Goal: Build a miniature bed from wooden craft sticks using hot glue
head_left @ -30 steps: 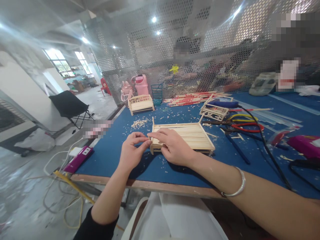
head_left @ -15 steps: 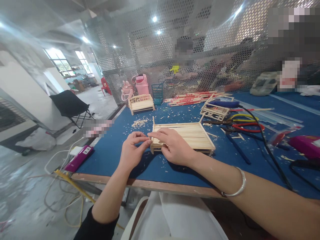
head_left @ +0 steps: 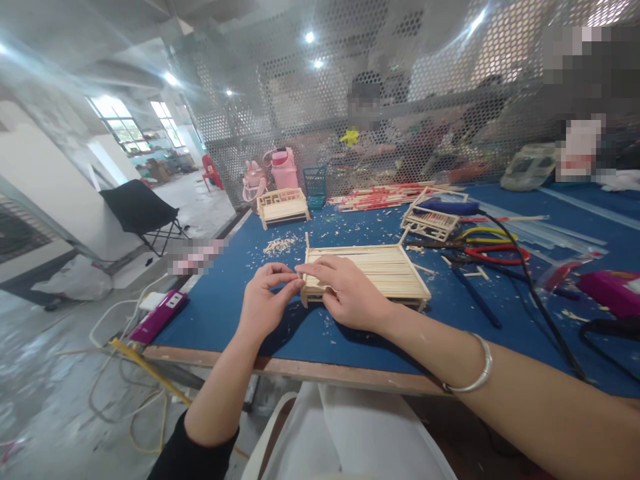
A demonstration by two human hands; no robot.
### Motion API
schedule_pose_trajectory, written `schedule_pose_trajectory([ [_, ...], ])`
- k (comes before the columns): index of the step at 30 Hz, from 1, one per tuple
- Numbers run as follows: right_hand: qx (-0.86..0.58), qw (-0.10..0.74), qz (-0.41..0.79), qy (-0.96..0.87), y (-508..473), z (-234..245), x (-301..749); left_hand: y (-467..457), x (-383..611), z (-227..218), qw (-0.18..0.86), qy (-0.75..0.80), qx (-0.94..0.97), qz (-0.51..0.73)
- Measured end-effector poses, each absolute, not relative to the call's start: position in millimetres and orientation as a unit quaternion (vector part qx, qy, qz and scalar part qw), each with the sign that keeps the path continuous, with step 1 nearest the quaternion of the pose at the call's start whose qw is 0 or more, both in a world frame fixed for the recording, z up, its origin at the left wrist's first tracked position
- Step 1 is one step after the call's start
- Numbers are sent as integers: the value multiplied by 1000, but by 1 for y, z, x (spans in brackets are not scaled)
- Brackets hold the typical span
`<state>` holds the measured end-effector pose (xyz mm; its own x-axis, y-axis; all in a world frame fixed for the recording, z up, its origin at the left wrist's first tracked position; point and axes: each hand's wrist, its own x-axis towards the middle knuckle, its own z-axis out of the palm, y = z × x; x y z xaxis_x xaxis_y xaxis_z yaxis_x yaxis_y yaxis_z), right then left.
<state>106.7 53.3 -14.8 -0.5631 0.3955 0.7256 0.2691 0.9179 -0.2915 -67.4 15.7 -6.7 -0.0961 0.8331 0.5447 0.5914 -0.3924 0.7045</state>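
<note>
A miniature wooden bed (head_left: 373, 270), built of thin pale sticks, stands on the blue tabletop before me. At its front left corner my left hand (head_left: 267, 297) is closed in a pinch, the fingertips touching the frame's edge. Whatever sits between those fingertips is too small to make out. My right hand (head_left: 350, 293) lies over the bed's left part, its index finger reaching to the same corner and its other fingers bent around the front edge. Part of the slats and front rail is hidden beneath it. Two thin posts rise from the bed's back corners.
Behind stand a small stick bench (head_left: 284, 208) and another stick frame (head_left: 431, 220). Red-and-white sticks (head_left: 385, 197) lie near the mesh panel. Red-handled pliers (head_left: 497, 255), a blue corded tool (head_left: 445, 207) and wood scraps (head_left: 283, 247) are on the table. A purple power strip (head_left: 160, 317) sits left.
</note>
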Motion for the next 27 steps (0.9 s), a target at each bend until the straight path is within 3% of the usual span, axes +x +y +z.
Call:
schedule_pose_trajectory([
  [7, -200, 428, 62, -879, 52, -17, 108, 15, -70, -8, 126, 538, 660, 509],
  [18, -205, 580, 26, -788, 42, -12, 111, 14, -75, -10, 104, 593, 570, 559],
  [27, -225, 562, 37, -795, 41, -12, 111, 11, -73, -8, 128, 607, 578, 531],
])
